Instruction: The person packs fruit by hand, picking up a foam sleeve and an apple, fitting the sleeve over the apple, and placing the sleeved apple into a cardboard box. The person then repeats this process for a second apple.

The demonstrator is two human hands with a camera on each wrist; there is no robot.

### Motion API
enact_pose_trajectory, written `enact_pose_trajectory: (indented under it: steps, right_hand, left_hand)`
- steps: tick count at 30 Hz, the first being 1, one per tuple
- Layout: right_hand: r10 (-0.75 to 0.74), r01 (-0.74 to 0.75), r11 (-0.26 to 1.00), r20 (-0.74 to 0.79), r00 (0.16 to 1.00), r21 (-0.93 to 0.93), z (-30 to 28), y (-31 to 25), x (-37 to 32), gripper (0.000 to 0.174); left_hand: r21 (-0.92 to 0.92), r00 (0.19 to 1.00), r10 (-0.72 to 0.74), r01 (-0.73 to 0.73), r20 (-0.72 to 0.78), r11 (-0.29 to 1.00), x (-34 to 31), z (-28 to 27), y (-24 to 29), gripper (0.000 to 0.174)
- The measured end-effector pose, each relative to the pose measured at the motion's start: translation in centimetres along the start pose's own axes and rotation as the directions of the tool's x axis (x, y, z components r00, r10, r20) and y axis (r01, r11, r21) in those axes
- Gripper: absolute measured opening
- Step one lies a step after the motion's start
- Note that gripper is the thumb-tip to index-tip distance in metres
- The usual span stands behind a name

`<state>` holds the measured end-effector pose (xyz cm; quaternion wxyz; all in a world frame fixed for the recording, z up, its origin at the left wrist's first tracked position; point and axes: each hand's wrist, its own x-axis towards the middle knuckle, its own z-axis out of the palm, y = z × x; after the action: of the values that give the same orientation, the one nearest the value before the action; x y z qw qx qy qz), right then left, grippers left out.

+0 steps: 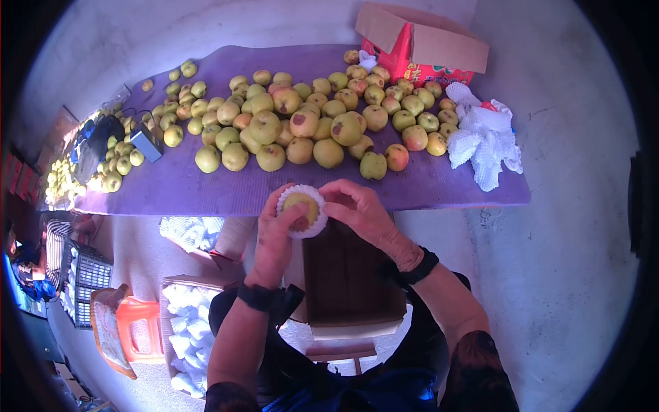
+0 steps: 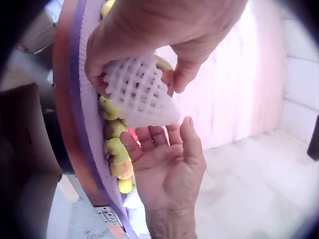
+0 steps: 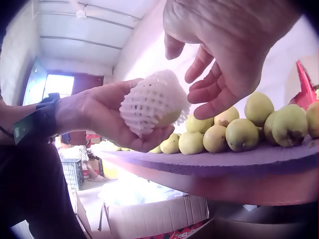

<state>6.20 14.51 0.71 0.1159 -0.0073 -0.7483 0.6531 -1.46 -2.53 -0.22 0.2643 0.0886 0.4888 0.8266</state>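
My left hand (image 1: 270,240) grips a yellow-green apple (image 1: 311,205) that sits in a white foam net sleeve (image 3: 149,102). In the head view the thumb lies across the apple's exposed face, which has a brownish patch, and the sleeve's scalloped rim rings it. My right hand (image 1: 364,218) is beside the sleeve, fingertips right at its rim. The right wrist view shows the right hand's fingers loosely bent and apart from the net. From the left wrist view, the right palm (image 2: 167,177) faces up under the sleeve's narrow end.
Many apples (image 1: 264,128) are heaped on the purple-covered table (image 1: 192,196). Foam sleeves (image 1: 486,144) lie at its right end, near a red carton (image 1: 439,51). Below the hands stands an open cardboard box (image 1: 353,275). A box of white foam (image 1: 189,329) is at lower left, by an orange stool (image 1: 141,329).
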Motion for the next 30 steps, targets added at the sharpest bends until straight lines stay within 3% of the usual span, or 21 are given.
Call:
enact_pose_trajectory:
  steps: [4, 6, 7, 9, 10, 12, 18, 21, 25, 27, 28, 30]
  right_hand:
    - [-0.002, 0.003, 0.999, -0.012, 1.000, 0.046, -1.7, -0.5, 0.1, 0.039]
    - [-0.277, 0.310, 0.869, 0.140, 0.951, -0.386, -2.2, -0.6, 0.3, 0.064]
    - [-0.275, 0.308, 0.870, 0.141, 0.951, -0.386, -2.0, -0.7, 0.3, 0.064]
    - [-0.228, 0.334, 0.827, 0.273, 0.935, -0.453, -1.2, -0.6, 0.1, 0.089]
    - [-0.224, 0.331, 0.828, 0.274, 0.935, -0.452, -0.6, -0.4, 0.0, 0.089]
    - [-0.213, 0.310, 0.847, 0.259, 0.942, -0.433, 0.9, 0.0, -0.3, 0.105]
    - [-0.221, 0.207, 0.899, 0.009, 0.975, -0.387, 3.0, 1.4, -0.1, 0.105]
    - [-0.335, 0.298, 0.865, -0.021, 0.942, -0.403, 3.1, 1.8, 0.2, 0.101]
    - [-0.318, 0.292, 0.861, 0.008, 0.948, -0.417, 3.3, 2.0, 0.2, 0.097]
    - [-0.346, 0.321, 0.849, 0.018, 0.938, -0.419, 3.4, 2.5, 0.2, 0.092]
    - [-0.345, 0.321, 0.849, 0.018, 0.938, -0.419, 3.4, 2.5, 0.3, 0.092]
    - [-0.352, 0.336, 0.851, 0.037, 0.935, -0.404, 3.4, 2.6, 0.2, 0.089]
  left_hand:
    - [-0.150, 0.998, -0.055, 0.059, 0.031, 0.987, 0.4, -0.5, -0.4, 0.047]
    - [-0.125, 0.998, -0.046, 0.052, 0.049, 0.991, 0.5, -0.7, -0.4, 0.044]
    - [-0.126, 0.998, -0.048, 0.053, 0.048, 0.991, 0.4, -0.7, -0.3, 0.044]
    - [-0.063, 0.996, -0.064, 0.068, 0.064, 0.996, 0.2, -0.5, 0.0, 0.042]
    - [-0.065, 0.996, -0.067, 0.071, 0.061, 0.995, 0.2, -0.6, -0.1, 0.042]
    - [0.068, 0.991, -0.072, 0.064, 0.110, 0.996, 0.2, -0.7, -0.2, 0.037]
    - [0.094, 0.993, -0.057, 0.047, 0.106, 0.994, -0.2, 0.3, 0.3, 0.036]
    - [0.237, 0.996, -0.024, 0.004, 0.082, 0.971, -0.1, 0.0, 0.5, 0.041]
    - [0.315, 0.994, 0.045, -0.073, 0.095, 0.946, 0.3, -1.2, 0.1, 0.038]
    - [0.516, 0.989, 0.120, -0.148, 0.087, 0.844, 0.3, -1.4, 0.1, 0.037]
    - [0.516, 0.989, 0.119, -0.147, 0.086, 0.844, 0.3, -1.6, 0.0, 0.037]
    - [0.670, 0.978, 0.173, -0.203, 0.112, 0.714, 0.3, -1.8, -0.2, 0.044]
